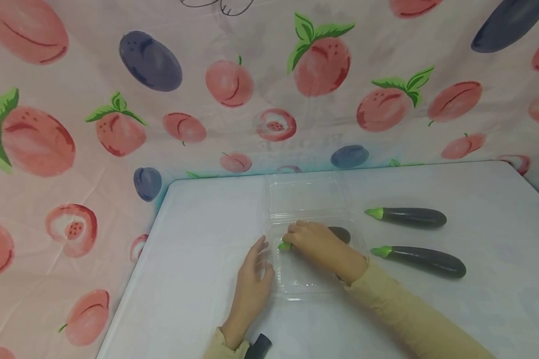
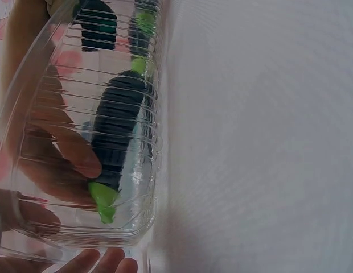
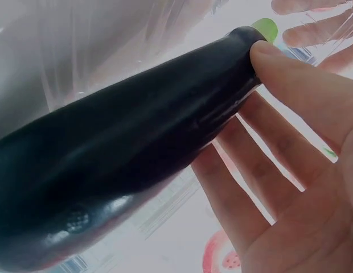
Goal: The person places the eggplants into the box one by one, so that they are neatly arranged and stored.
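A dark purple eggplant (image 1: 341, 234) with a green stem lies inside a clear hinged plastic box (image 1: 303, 281). My right hand (image 1: 321, 244) pinches it near the stem end, with the thumb on the near side and the fingers behind, as the right wrist view shows on the eggplant (image 3: 131, 131). The ribbed wall of the box stands in front of the eggplant (image 2: 117, 125) in the left wrist view. Against the box's left side rests my left hand (image 1: 253, 281), its fingers loosely extended and its thumb apart; several fingertips (image 2: 108, 261) show at the box's end.
Two more eggplants lie to the right of the box, an upper one (image 1: 414, 217) and a lower one (image 1: 428, 261), stems pointing left. The open lid (image 1: 307, 194) lies flat behind the base. A fruit-print cloth (image 1: 233, 124) hangs behind the white table (image 1: 197, 249).
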